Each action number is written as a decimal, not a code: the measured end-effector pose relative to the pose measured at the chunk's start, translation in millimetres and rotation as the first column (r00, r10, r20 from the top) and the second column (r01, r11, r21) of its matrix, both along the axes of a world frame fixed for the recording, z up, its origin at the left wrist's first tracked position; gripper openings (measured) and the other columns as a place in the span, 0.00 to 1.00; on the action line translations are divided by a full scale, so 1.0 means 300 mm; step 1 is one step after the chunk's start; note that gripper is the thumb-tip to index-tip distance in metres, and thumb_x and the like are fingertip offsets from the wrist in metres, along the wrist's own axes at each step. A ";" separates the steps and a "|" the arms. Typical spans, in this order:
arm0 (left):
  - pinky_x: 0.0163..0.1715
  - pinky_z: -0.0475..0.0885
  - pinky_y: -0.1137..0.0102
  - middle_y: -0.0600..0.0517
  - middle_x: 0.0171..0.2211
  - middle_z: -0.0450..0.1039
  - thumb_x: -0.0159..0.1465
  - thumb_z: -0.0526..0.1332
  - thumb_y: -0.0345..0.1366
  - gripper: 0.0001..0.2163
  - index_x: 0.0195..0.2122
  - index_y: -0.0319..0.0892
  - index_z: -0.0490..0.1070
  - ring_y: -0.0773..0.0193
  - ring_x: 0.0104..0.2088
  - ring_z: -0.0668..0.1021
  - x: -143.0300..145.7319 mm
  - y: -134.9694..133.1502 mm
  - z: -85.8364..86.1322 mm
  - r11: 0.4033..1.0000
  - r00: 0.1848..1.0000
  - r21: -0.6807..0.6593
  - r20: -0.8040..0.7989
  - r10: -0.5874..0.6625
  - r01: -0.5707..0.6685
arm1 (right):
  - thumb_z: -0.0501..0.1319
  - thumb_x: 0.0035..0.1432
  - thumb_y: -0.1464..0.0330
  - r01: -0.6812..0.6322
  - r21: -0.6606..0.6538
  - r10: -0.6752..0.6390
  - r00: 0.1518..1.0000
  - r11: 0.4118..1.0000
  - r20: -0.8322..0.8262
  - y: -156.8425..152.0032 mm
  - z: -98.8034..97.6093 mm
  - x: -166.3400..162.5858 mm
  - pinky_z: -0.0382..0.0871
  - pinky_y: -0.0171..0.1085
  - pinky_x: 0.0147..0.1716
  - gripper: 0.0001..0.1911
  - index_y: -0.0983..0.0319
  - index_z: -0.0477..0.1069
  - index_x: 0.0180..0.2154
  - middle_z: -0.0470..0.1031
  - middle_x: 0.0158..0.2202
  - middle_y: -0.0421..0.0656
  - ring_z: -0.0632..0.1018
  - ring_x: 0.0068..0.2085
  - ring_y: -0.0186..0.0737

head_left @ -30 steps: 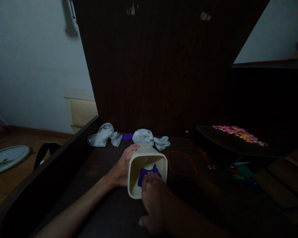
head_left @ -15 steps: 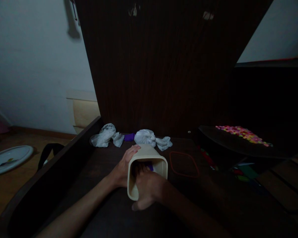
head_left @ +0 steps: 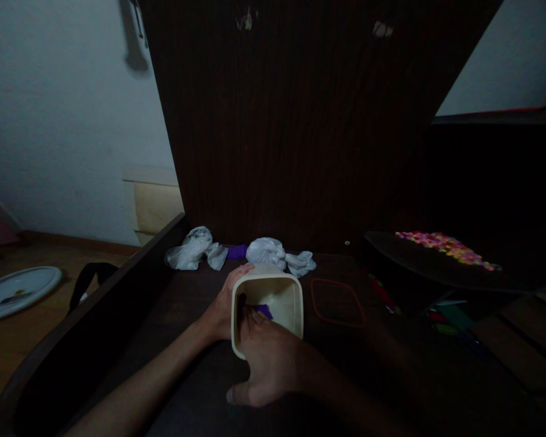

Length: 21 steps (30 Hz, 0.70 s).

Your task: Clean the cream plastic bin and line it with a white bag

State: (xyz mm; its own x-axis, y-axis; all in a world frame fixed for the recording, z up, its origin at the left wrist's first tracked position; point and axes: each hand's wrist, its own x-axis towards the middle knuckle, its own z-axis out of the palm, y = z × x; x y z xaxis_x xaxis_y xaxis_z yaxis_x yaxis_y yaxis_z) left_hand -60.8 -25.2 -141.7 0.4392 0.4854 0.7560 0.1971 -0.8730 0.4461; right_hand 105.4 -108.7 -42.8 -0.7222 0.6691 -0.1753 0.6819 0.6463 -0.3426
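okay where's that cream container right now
In the head view, the cream container is below centre, with the left hand on its left side and the right hand partly inside it; the reddish loop lies to its right.

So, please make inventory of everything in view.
container: one, cream, centre
inner piece: one, purple, inside container
table: one, dark, foreground
bags: count unclear, whitish, table's back
back piece: one, purple, between bags
ring: one, reddish, container's right
shelf: one, dark, right
small bits: many, pink-yellow, on shelf
dim items: several, mixed, below shelf
disc: one, white, left
curved item: one, black, left
panel: one, dark, behind
wall: one, pale, background
left hand: one, on container
right hand: one, partly inside container
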 end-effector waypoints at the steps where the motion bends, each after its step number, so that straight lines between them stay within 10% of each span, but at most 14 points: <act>1: 0.66 0.59 0.38 0.35 0.67 0.57 0.54 0.74 0.45 0.48 0.70 0.47 0.47 0.36 0.67 0.63 -0.002 0.003 -0.003 1.000 1.000 -0.011 0.006 -0.006 0.006 | 0.70 0.47 0.50 -0.005 0.000 0.005 1.000 1.000 -0.011 -0.015 0.004 0.002 0.56 0.52 0.67 0.59 0.86 0.54 0.65 0.55 0.67 0.75 0.63 0.67 0.70; 7: 0.67 0.60 0.39 0.35 0.66 0.58 0.51 0.75 0.49 0.51 0.70 0.46 0.48 0.36 0.67 0.63 -0.012 0.020 -0.019 0.999 0.999 -0.040 0.024 -0.033 0.034 | 0.50 0.67 0.75 0.243 0.035 -0.242 0.970 0.969 -0.034 -0.091 -0.068 -0.036 0.61 0.53 0.67 0.28 0.80 0.60 0.65 0.60 0.66 0.66 0.64 0.67 0.60; 13: 0.67 0.58 0.40 0.34 0.67 0.56 0.52 0.75 0.48 0.51 0.71 0.46 0.45 0.36 0.68 0.62 -0.012 0.010 -0.005 0.998 0.999 -0.042 0.005 -0.048 0.048 | 0.51 0.67 0.75 0.160 0.190 -0.142 0.984 0.969 -0.106 -0.130 -0.155 0.014 0.68 0.55 0.62 0.25 0.73 0.67 0.63 0.67 0.63 0.61 0.70 0.64 0.61; 21: 0.66 0.60 0.39 0.33 0.67 0.54 0.48 0.77 0.46 0.57 0.71 0.47 0.40 0.32 0.67 0.61 -0.003 0.004 0.033 1.000 0.994 -0.010 -0.104 -0.017 0.017 | 0.69 0.48 0.57 0.220 0.082 -0.219 0.975 0.972 -0.021 -0.137 -0.020 0.141 0.62 0.59 0.62 0.45 0.69 0.65 0.64 0.66 0.64 0.64 0.68 0.63 0.72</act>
